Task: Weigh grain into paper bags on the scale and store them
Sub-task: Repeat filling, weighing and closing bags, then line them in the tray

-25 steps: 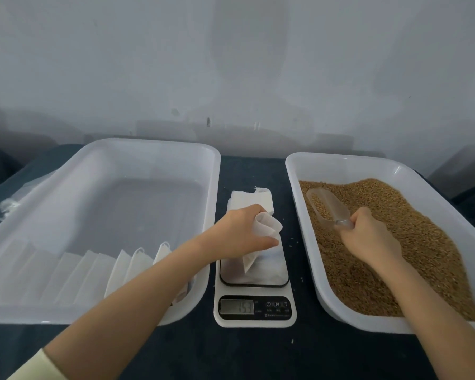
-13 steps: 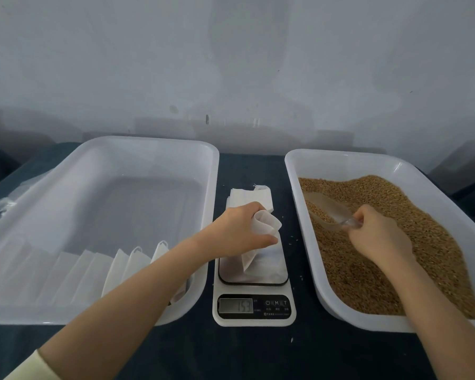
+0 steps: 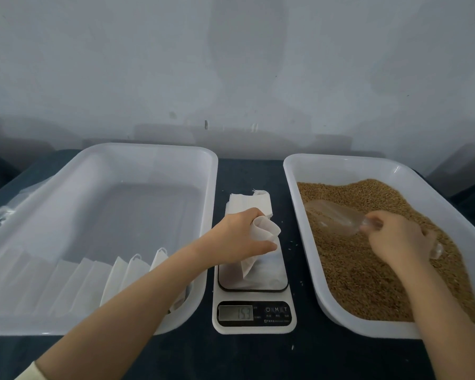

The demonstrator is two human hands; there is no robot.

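While the left hand (image 3: pixel 237 239) pinches the mouth of a white paper bag (image 3: pixel 268 231), its grip clamped on the paper with fingers curled over the top and thumb beneath, the bag's lower end rests on the platform of the scale (image 3: pixel 254 322). The display on the scale's near edge shows digits that look like 153.

Just right of the scale, the right hand (image 3: pixel 395 239) has its grip closed around the handle of a clear plastic scoop (image 3: pixel 332 218). The scoop's bowl lies low in the brown grain (image 3: pixel 368 286), pointing toward the far end. The grain fills a white grain tray (image 3: pixel 340 163), heaped higher toward the side away from the scale.

Right behind the scale lies a flat stack of empty bags (image 3: pixel 244 202), partly hidden by the left hand. Left of the scale sits a second white tray (image 3: pixel 148 149). At its near end stands a row of white bags (image 3: pixel 121 272), leaning one against the next; the left forearm crosses over its near corner. Everything rests on a dark bench (image 3: pixel 258 357), with a pale wall behind.
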